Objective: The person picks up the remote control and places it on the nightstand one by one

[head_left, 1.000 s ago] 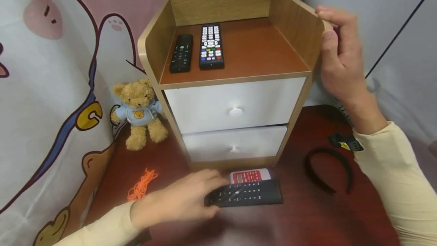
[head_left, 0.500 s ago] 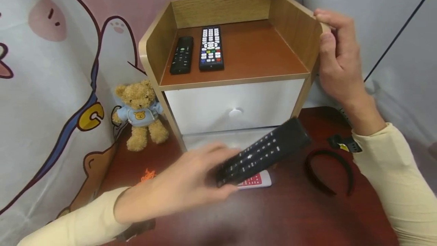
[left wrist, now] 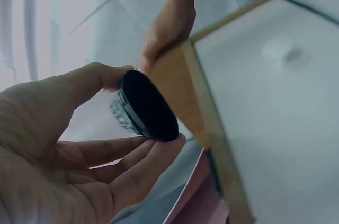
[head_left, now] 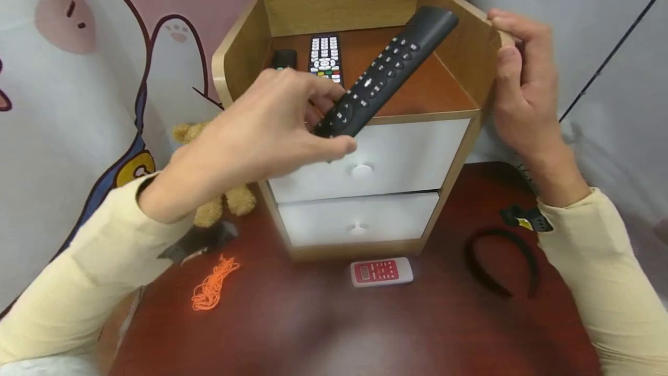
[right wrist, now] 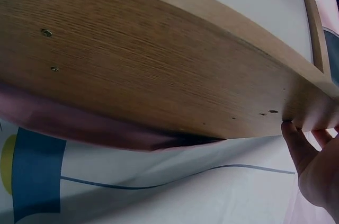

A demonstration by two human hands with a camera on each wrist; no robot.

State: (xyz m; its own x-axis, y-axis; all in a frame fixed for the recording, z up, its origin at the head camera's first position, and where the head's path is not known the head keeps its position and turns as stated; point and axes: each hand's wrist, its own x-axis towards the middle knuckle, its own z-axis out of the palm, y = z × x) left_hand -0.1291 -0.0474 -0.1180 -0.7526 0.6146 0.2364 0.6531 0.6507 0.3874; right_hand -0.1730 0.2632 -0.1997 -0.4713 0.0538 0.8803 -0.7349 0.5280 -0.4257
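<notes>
A black remote control (head_left: 388, 71) slants up and to the right in front of the cabinet's top shelf (head_left: 412, 94). My left hand (head_left: 266, 123) pinches its lower end between thumb and fingers. In the left wrist view, the end of the remote (left wrist: 151, 110) shows between them. With its fingers over the upper edge, my right hand (head_left: 527, 86) grips the cabinet's right side panel (head_left: 461, 39). The right wrist view shows that panel's outer face (right wrist: 159, 60). On the shelf lie a remote with white buttons (head_left: 325, 54) and another black remote (head_left: 284, 59), both partly hidden by my left hand.
Two white drawers (head_left: 402, 152) front the cabinet. Before it on the dark red table (head_left: 417, 329) lies a red-and-white remote (head_left: 382, 272). Orange cord (head_left: 214, 284) is at left, a dark headband (head_left: 503, 263) at right. A teddy bear (head_left: 240, 199) is mostly hidden behind my left arm.
My left hand has lifted the black remote from low over the table up to the shelf's height, tilting its far end upward. The right hand has kept its grip on the panel.
</notes>
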